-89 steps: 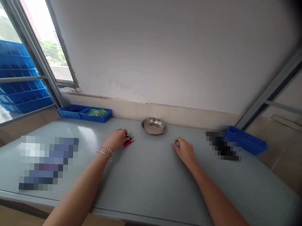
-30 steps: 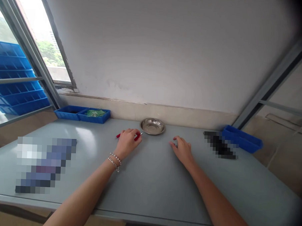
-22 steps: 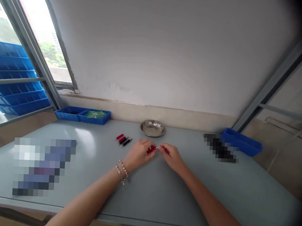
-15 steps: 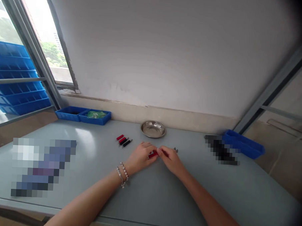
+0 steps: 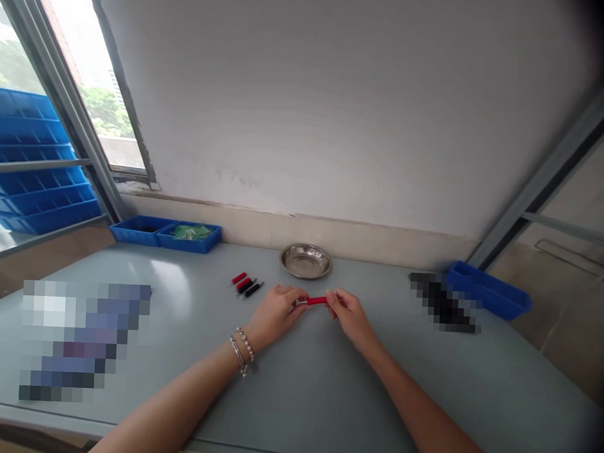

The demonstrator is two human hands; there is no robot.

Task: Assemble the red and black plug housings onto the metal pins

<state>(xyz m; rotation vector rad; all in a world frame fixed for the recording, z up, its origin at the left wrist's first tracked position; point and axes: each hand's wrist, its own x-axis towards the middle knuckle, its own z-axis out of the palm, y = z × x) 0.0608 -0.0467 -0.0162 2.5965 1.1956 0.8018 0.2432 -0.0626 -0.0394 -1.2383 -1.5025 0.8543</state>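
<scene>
My left hand and my right hand meet over the middle of the grey table. Between their pinched fingertips they hold a small red plug with a metal end, lying level just above the tabletop. The left fingers grip its metal end, the right fingers its red end. To the left of my hands lie red and black plugs in a short row. A round steel dish stands behind my hands near the wall. My left wrist wears bead bracelets.
Two blue bins stand at the back left by the window, one holding green bits. Another blue bin sits at the right edge beside a blurred dark object. A blurred patch covers the table's left part.
My left hand picked a red plug from the row and carried it right and towards me. My right hand came in to grip its other end; now the plug is held level between both.
</scene>
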